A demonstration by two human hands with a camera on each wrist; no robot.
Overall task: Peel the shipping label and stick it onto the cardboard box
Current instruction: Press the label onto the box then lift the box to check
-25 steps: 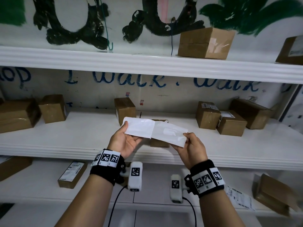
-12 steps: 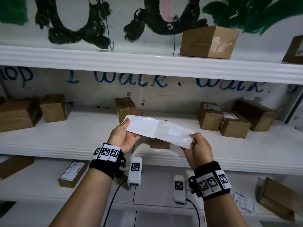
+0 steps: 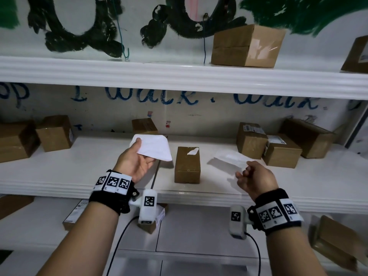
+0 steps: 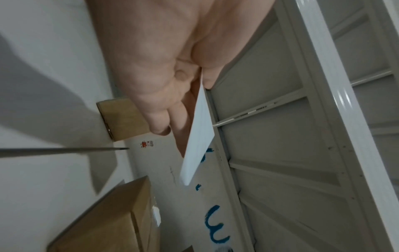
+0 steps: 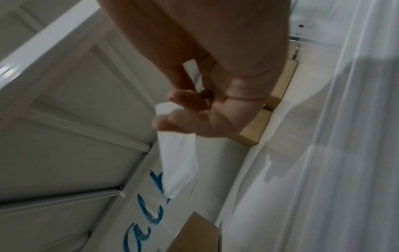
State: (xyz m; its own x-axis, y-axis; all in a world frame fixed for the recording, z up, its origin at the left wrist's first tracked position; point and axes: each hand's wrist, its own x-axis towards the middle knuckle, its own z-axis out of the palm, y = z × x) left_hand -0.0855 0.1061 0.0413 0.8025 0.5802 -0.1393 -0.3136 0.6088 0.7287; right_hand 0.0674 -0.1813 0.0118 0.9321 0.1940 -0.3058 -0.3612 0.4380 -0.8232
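My left hand point(image 3: 143, 152) pinches an opaque white label sheet point(image 3: 156, 146) by one end, held above the middle shelf; in the left wrist view the label sheet point(image 4: 199, 136) sticks out edge-on from the left hand point(image 4: 199, 77). My right hand point(image 3: 246, 171) pinches a glossy, translucent backing sheet point(image 3: 229, 158), which in the right wrist view hangs as a pale backing sheet point(image 5: 179, 162) from the right hand point(image 5: 170, 113). Between the hands a small cardboard box point(image 3: 187, 166) stands on the shelf, a torn white scrap point(image 3: 192, 151) on its top.
More cardboard boxes stand on the middle shelf point(image 3: 79, 168): two at the left point(image 3: 55, 132), one at the back point(image 3: 144, 126), several at the right point(image 3: 282, 151), some labelled. Another box point(image 3: 247, 46) is on the upper shelf. Boxes also lie on the lower shelf point(image 3: 336, 242).
The two sheets, joined between my hands before, have come apart. My hands have moved apart, left with the white sheet, right with the translucent one, uncovering the small box.
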